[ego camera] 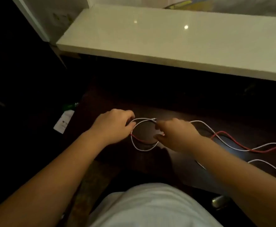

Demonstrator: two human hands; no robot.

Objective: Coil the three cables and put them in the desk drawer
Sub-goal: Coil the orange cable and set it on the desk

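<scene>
Hands pinch opposite sides of one loop of thin white cable [140, 149] on the dark wooden desk [191, 174], left hand [113, 126] and right hand [176, 134] apart, uncoiled slack trailing rightward beside the thin red cable [232, 139].

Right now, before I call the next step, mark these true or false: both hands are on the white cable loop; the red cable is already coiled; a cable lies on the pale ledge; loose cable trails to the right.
1. Both hands, left hand and right hand, hold the white cable loop: true.
2. The red cable is coiled: false, it trails loose across the dark desk.
3. A cable lies on the pale ledge: false, none shows there.
4. Loose cable trails right: true.
</scene>
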